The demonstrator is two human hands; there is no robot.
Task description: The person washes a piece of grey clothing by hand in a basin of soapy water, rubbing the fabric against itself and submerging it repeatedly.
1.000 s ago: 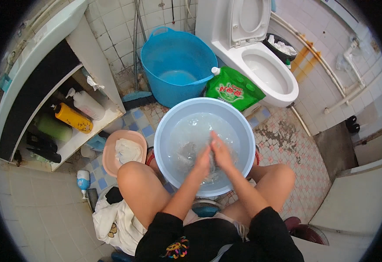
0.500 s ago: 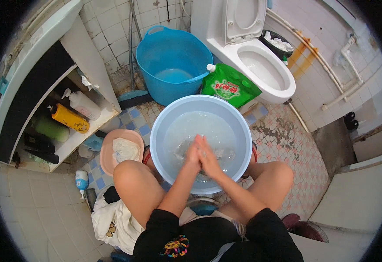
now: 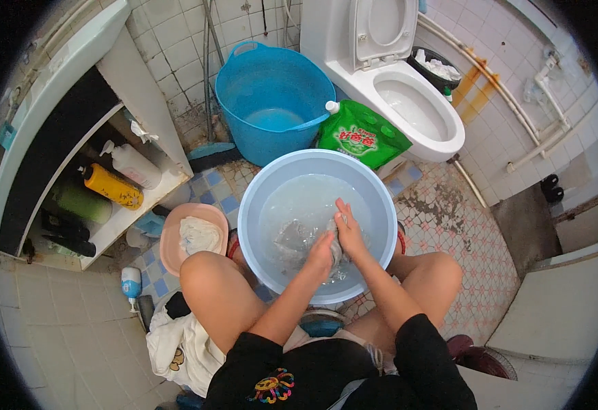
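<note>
Remotely, I watch a bare left hand point(image 3: 321, 253) and a bare right hand point(image 3: 349, 234), fingers extended, holding soaked grey cloth point(image 3: 292, 239) between their facing palms, inside a round pale-blue plastic basin point(image 3: 249, 222) of cloudy water point(image 3: 312, 195). Just beyond its rim lies a glossy green pouch point(image 3: 364, 137) with a white cap point(image 3: 332, 107), beside a large bright-blue plastic tub point(image 3: 254, 137).

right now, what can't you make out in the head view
In the head view:
Grey cloth: full outline, blurred by cloudy water.
Cloth between left hand and right hand: partly covered by the hands.
White garment: right part, hidden by the left leg.
Black items on the shelf: lost in shadow.
</note>
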